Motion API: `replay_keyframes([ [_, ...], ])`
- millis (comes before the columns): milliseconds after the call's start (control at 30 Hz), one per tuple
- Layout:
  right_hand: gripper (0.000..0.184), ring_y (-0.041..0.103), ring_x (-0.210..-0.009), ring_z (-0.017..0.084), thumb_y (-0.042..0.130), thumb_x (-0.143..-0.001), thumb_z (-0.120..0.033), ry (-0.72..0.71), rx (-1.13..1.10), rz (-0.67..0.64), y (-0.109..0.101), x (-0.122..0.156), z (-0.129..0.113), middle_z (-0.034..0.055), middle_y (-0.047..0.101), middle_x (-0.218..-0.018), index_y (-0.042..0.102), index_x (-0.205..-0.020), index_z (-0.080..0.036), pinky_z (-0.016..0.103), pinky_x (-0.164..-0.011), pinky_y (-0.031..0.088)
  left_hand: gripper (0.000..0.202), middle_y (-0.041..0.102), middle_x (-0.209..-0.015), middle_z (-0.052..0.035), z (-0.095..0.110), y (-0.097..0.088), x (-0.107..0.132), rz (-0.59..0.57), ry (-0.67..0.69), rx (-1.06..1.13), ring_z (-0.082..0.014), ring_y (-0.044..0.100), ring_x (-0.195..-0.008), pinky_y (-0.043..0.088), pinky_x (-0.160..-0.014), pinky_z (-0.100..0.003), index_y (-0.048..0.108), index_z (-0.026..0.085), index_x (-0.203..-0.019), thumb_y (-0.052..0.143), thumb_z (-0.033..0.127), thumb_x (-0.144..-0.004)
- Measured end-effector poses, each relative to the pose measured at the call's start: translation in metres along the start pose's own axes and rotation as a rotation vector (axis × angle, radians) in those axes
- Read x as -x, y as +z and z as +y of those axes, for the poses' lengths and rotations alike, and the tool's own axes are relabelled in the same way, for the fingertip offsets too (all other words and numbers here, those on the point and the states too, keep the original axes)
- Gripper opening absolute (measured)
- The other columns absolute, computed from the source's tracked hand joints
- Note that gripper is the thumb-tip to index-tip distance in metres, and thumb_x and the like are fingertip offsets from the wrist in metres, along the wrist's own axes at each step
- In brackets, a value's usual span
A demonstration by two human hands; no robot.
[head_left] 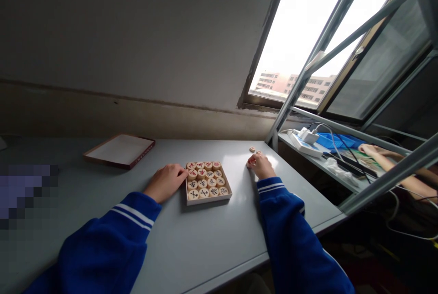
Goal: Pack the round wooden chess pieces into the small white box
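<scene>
A shallow box (pixel 208 201) of round wooden Chinese chess pieces (pixel 205 179) with red and black characters lies on the grey table (pixel 191 244). My left hand (pixel 166 181) rests against the box's left side, fingers curled, thumb touching its edge. To the right of the box, my right hand (pixel 260 164) is on the table, fingers pinched on a chess piece (pixel 251 162). Another loose piece (pixel 252 149) lies just beyond that hand. Both arms wear blue sleeves with white stripes.
The box's lid (pixel 119 150), dark red-rimmed, lies upside down at the table's back left. To the right, behind a metal frame (pixel 379 180), a lower shelf holds a power strip (pixel 304 141), cables and blue items; another person's arm (pixel 393 166) rests there. A window is above.
</scene>
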State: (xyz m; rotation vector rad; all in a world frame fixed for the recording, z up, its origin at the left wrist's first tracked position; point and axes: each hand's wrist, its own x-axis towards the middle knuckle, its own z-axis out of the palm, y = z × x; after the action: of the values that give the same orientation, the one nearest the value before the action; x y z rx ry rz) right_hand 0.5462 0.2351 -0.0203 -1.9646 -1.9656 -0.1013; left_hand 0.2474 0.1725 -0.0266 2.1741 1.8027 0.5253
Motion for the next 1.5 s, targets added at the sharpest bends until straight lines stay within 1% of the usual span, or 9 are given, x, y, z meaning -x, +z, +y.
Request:
replay_keyframes([
  [133,0.005,0.055,-0.078,0.015,0.058,-0.070,-0.012,-0.145,-0.113,-0.037,-0.002,0.004,-0.013,0.0037,0.061,-0.078,0.059,-0.074,-0.016,0.026,-0.072,0.041,0.037,0.066,-0.088,-0.0070,0.000,0.001,0.000,0.005,0.010,-0.003,-0.0196,0.058,-0.082,0.039,-0.073,-0.028,0.065,0.019,-0.077,0.032,0.034,-0.081],
  [267,0.014,0.055,-0.077,0.012,0.059,-0.073,-0.024,-0.488,-0.472,-0.003,-0.009,0.019,-0.048,0.0009,0.061,-0.085,0.057,-0.085,-0.019,0.025,-0.071,0.043,0.036,0.066,-0.085,-0.0068,0.001,0.000,0.001,0.016,0.015,0.001,-0.0189,0.058,-0.080,0.038,-0.070,-0.027,0.064,0.019,-0.074,0.032,0.033,-0.081],
  [367,0.015,0.055,-0.073,0.011,0.060,-0.073,-0.024,-0.656,-0.565,-0.080,-0.008,0.030,-0.072,0.0009,0.060,-0.082,0.057,-0.087,-0.019,0.024,-0.066,0.043,0.037,0.065,-0.084,-0.0064,0.001,0.000,0.002,0.022,0.015,0.008,-0.0187,0.058,-0.079,0.038,-0.069,-0.027,0.063,0.019,-0.071,0.031,0.035,-0.082],
  [500,0.011,0.053,-0.070,0.011,0.060,-0.073,-0.022,-0.702,-0.562,-0.111,0.000,0.036,-0.084,0.0024,0.058,-0.083,0.059,-0.084,-0.018,0.025,-0.065,0.044,0.037,0.065,-0.085,-0.0060,0.001,0.000,0.002,0.019,0.015,0.002,-0.0182,0.058,-0.078,0.038,-0.069,-0.026,0.063,0.019,-0.070,0.032,0.035,-0.082],
  [1033,0.012,0.054,-0.069,0.011,0.060,-0.071,-0.017,-0.687,-0.677,-0.129,-0.003,0.034,-0.080,0.0028,0.056,-0.080,0.058,-0.083,-0.016,0.025,-0.065,0.046,0.036,0.066,-0.083,-0.0067,0.002,-0.002,0.002,0.012,0.005,0.011,-0.0183,0.058,-0.077,0.037,-0.069,-0.027,0.062,0.019,-0.069,0.032,0.034,-0.081],
  [1133,0.012,0.054,-0.071,0.013,0.055,-0.075,-0.018,-0.623,-0.592,-0.030,-0.010,0.025,-0.064,0.0032,0.058,-0.083,0.058,-0.087,-0.018,0.027,-0.068,0.044,0.035,0.066,-0.084,-0.0072,0.000,0.000,0.000,0.007,0.002,0.009,-0.0189,0.058,-0.079,0.038,-0.070,-0.027,0.062,0.018,-0.070,0.033,0.034,-0.081],
  [1267,0.017,0.050,-0.089,0.021,0.050,-0.076,-0.017,-0.242,-0.137,0.232,-0.015,0.012,-0.027,0.0060,0.058,-0.092,0.060,-0.090,-0.020,0.037,-0.077,0.035,0.035,0.065,-0.087,-0.0063,-0.002,0.002,-0.002,0.005,0.003,0.003,-0.0187,0.058,-0.081,0.038,-0.071,-0.027,0.063,0.019,-0.072,0.033,0.035,-0.080],
  [1367,0.021,0.046,-0.097,0.027,0.051,-0.075,-0.021,0.042,0.132,0.161,-0.013,0.008,-0.005,0.0104,0.057,-0.101,0.060,-0.094,-0.020,0.040,-0.076,0.031,0.036,0.066,-0.088,-0.0059,-0.002,0.001,-0.001,0.007,0.010,-0.020,-0.0187,0.058,-0.080,0.039,-0.069,-0.026,0.063,0.020,-0.073,0.032,0.036,-0.081],
  [1500,0.015,0.047,-0.094,0.026,0.050,-0.076,-0.025,0.103,0.235,0.017,-0.007,0.009,0.004,0.0109,0.058,-0.100,0.062,-0.084,-0.019,0.040,-0.075,0.030,0.037,0.066,-0.088,-0.0054,0.000,0.000,0.000,0.013,0.003,-0.039,-0.0188,0.058,-0.080,0.039,-0.068,-0.026,0.064,0.020,-0.075,0.031,0.036,-0.081],
])
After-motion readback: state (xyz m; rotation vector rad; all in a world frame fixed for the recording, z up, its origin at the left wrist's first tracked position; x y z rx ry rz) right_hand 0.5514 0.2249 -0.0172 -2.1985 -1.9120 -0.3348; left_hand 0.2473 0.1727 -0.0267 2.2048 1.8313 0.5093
